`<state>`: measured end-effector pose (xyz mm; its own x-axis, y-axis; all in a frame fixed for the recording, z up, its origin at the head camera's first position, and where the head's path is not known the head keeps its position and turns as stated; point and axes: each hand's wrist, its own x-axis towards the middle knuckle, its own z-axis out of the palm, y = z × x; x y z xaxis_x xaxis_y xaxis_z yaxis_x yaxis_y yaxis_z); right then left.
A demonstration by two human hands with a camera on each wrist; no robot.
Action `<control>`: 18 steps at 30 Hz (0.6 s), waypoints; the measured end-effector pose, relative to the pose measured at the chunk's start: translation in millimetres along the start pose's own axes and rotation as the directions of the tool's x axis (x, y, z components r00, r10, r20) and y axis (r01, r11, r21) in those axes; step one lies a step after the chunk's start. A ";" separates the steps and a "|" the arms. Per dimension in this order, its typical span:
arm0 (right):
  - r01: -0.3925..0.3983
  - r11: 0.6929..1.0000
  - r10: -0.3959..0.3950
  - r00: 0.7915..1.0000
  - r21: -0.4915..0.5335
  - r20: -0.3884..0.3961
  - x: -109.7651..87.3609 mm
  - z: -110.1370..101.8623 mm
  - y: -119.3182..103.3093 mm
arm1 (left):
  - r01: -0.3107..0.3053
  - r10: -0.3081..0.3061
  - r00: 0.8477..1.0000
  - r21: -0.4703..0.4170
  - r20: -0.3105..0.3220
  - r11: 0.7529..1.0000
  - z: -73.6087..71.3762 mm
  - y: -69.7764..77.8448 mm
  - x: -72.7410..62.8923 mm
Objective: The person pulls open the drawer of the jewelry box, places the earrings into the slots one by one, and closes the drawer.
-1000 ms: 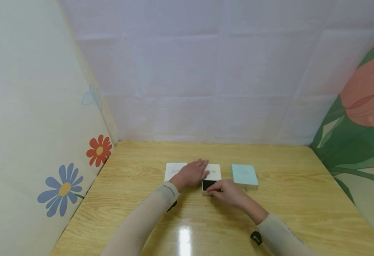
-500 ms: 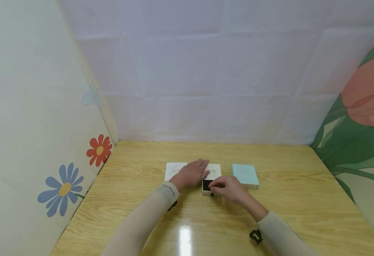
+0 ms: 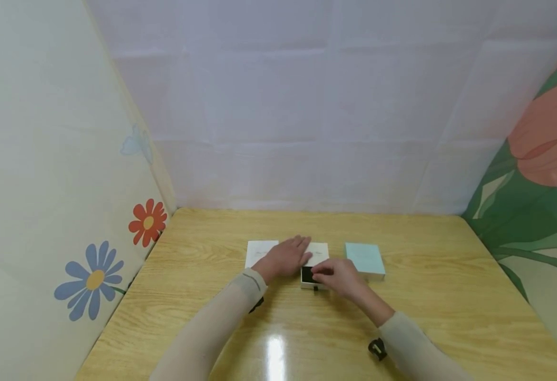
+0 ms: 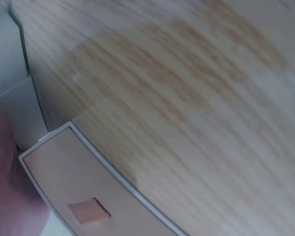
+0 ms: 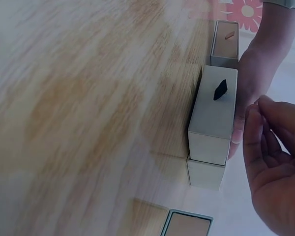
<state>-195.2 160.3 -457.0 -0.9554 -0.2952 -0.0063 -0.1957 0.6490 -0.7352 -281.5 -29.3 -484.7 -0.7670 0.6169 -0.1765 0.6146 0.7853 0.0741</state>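
A white box point(image 3: 317, 253) stands mid-table with its small drawer point(image 3: 307, 275) pulled out towards me. The drawer has a dark inside and, in the right wrist view, a black pull tab point(image 5: 221, 90) on its front. My left hand point(image 3: 286, 257) rests on top of this box with straight fingers. Over the drawer hovers my right hand point(image 3: 340, 276), thumb and index fingertips brought together. In the right wrist view my right hand point(image 5: 278, 157) shows the same pinch; whether something tiny sits between the fingertips cannot be made out.
Left of the middle box lies another white box point(image 3: 260, 251), partly behind my left wrist; the left wrist view shows its tan front with a tab point(image 4: 89, 211). A light blue box point(image 3: 364, 259) stands to the right. A pale sheet point(image 3: 307, 132) hangs behind the table point(image 3: 202, 227).
My right hand has risen slightly from the drawer's front edge, uncovering the tab, and its fingertips stay pinched above the drawer. My left hand and the boxes have kept their places.
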 end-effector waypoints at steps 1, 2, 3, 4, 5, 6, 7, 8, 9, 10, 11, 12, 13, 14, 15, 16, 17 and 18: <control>-0.005 1.000 0.005 1.000 -0.007 -0.004 0.5 0.7 -0.2 | -0.001 0.001 1.000 0.001 0.001 1.000 0.5 -0.2 0.2; -0.012 1.000 0.012 1.000 -0.012 -0.006 1.1 1.6 -0.1 | -0.001 0.001 1.000 0.000 0.001 1.000 0.8 -0.5 0.6; -0.017 1.000 0.017 1.000 -0.019 -0.008 1.5 2.3 -0.2 | -0.001 0.001 1.000 0.002 0.000 1.000 1.4 -0.8 0.8; -0.020 0.999 0.020 1.000 -0.025 -0.008 2.2 2.7 -0.5 | -0.001 0.001 1.000 0.003 0.000 1.000 1.7 -1.3 1.2; -0.022 0.999 0.022 1.000 -0.029 -0.008 3.0 3.2 -0.5 | -0.001 0.001 1.000 0.003 -0.002 1.000 1.9 -1.8 1.5; -0.024 0.999 0.024 1.000 -0.033 -0.006 3.8 3.7 -0.5 | 0.000 0.000 1.000 0.005 -0.003 1.000 2.5 -2.4 1.9; -0.016 0.999 0.016 1.000 -0.038 -0.006 4.3 4.2 -0.3 | 0.000 0.000 1.000 0.005 -0.004 1.000 3.2 -2.8 2.1; -0.016 0.999 0.015 1.000 -0.039 -0.004 4.9 4.6 -0.3 | -0.001 0.001 1.000 0.004 -0.004 1.000 3.7 -3.2 2.5; -0.011 0.999 0.011 1.000 -0.040 -0.001 5.4 5.1 -0.3 | -0.002 0.002 1.000 0.004 -0.006 1.000 4.2 -3.4 2.7; -0.005 0.999 0.005 1.000 -0.038 0.003 5.8 5.4 -0.3 | -0.003 0.003 1.000 0.003 -0.005 1.000 4.5 -3.5 2.7; -0.003 0.999 0.003 1.000 -0.033 0.007 6.3 5.8 0.0 | -0.003 0.003 1.000 -0.003 -0.008 1.000 4.6 -3.4 2.8; 0.001 0.999 0.000 1.000 -0.033 0.010 6.7 6.1 0.3 | -0.005 0.005 1.000 -0.005 -0.008 1.000 4.6 -3.2 2.7; 0.004 1.000 -0.003 1.000 -0.030 0.014 6.9 6.2 0.5 | -0.006 0.006 1.000 -0.007 -0.009 1.000 4.4 -2.9 2.6; 0.000 1.000 0.000 1.000 -0.025 0.019 7.3 6.3 0.8 | -0.007 0.007 1.000 -0.009 -0.009 1.000 4.1 -2.5 2.4; 0.002 1.000 -0.002 1.000 -0.024 0.022 7.6 6.4 1.3 | -0.007 0.007 1.000 -0.011 -0.011 1.000 4.1 -2.1 2.2; 0.003 1.000 -0.003 1.000 -0.023 0.023 7.7 6.3 1.6 | -0.007 0.007 1.000 -0.013 -0.012 1.000 3.9 -1.8 2.1; 0.003 1.000 -0.003 1.000 -0.024 0.024 8.0 6.3 2.0 | -0.008 0.007 1.000 -0.012 -0.013 1.000 3.9 -1.7 2.1; 0.005 1.000 -0.004 1.000 -0.027 0.025 8.0 6.1 1.9 | -0.008 0.008 1.000 -0.008 -0.012 1.000 3.8 -1.5 2.0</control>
<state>-201.9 154.9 -462.6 -0.9487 -0.3155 -0.0206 -0.2060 0.6663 -0.7167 -283.2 -29.4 -488.8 -0.7644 0.6236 -0.1638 0.6190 0.7809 0.0838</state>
